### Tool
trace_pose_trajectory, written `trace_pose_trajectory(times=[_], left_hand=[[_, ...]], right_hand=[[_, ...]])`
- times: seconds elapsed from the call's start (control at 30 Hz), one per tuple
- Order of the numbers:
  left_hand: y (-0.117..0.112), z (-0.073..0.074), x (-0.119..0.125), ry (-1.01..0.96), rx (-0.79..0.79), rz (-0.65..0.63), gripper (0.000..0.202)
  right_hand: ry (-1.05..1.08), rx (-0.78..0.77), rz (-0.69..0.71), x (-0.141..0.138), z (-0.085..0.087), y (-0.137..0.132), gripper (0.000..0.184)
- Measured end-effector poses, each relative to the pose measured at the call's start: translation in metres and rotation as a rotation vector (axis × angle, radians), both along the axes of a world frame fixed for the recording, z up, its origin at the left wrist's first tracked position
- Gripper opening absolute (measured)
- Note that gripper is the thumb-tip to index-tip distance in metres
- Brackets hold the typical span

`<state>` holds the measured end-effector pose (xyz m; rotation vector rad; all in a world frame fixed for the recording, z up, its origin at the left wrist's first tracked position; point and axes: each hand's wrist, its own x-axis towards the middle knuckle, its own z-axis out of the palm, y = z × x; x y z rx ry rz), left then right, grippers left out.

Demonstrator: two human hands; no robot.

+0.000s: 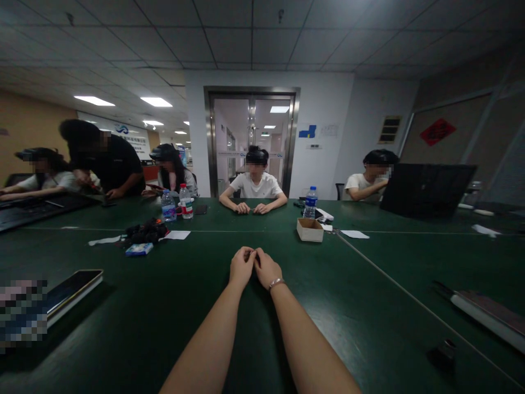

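My left hand and my right hand meet over the green table, thumbs and fingertips close together. The fingers of both are curled in a pinch. Whatever they hold, if anything, is too small or hidden to make out. A metal bracelet circles my right wrist. Closest to the hands, ahead and to the right, stands an open cardboard box. Farther off to the left lies a blue and white packet by a heap of black items.
Bottles stand beyond the black heap, and another bottle is behind the box. Phone-like slabs lie at left and right, with a small black object at lower right. Several people sit or stand around the table; a black laptop-like panel rises at right.
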<state>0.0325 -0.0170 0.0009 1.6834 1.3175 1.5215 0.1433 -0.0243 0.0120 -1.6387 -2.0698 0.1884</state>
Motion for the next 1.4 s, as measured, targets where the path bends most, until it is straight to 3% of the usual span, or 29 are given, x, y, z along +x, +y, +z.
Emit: trace_pose_trajectory(times=[0.27,0.5,0.83,1.1,1.4], left_hand=[[0.004,-0.004,-0.004,0.031,-0.127,0.079,0.016],[0.001,-0.003,-0.006,0.082,-0.128,0.068,0.022],[0.004,-0.007,-0.007,0.134,-0.104,0.14,0.036],[-0.001,-0.005,-0.008,0.123,-0.153,0.079,0.038],[0.004,-0.003,-0.011,0.039,-0.091,0.145,0.033]], right_hand=[[0.08,0.01,0.01,0.003,0.0,0.004,0.019],[0.186,0.054,0.05,0.007,0.003,-0.002,0.021],[0.127,0.067,0.008,0.007,0.003,-0.001,0.019],[0.25,0.106,0.057,0.008,0.004,-0.001,0.018],[0.397,0.137,0.085,0.01,-0.012,0.011,0.019]])
